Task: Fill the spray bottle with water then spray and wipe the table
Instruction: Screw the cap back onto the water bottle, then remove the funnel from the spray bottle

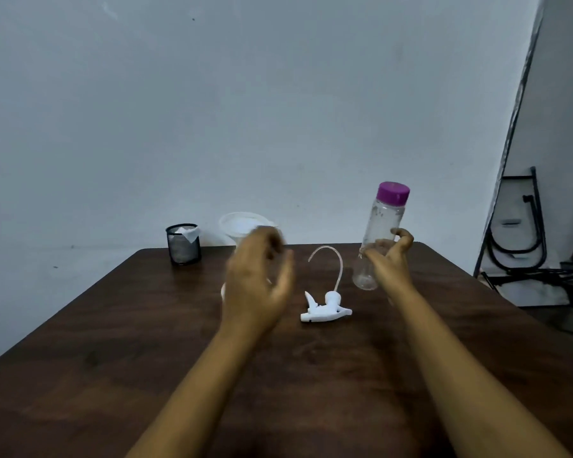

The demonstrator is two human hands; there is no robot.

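The right hand [391, 259] is holding a clear plastic bottle with a purple screw cap [382, 223]. Its fingers [402, 238] are curling around the lower half of the bottle, with the thumb on the opposite side. The bottle is tilting, cap end up and away from the person, and whether its base is touching the dark brown wooden surface [146, 342] cannot be told.

The left hand [258, 279] is showing blurred above the surface, with its fingers [272, 239] loosely curved. Whether they are gripping anything cannot be told.

A white plastic trigger spray head [326, 309] is lying on its side between the two hands, nearer the person than either set of fingers. Its thin pale dip tube [339, 266] is arching up and away from it.

Just beyond the left fingers, a round white tub [242, 223] is standing partly hidden. Further out on that side, a black mesh cup [183, 249] is holding a crumpled white cloth or paper [189, 232].
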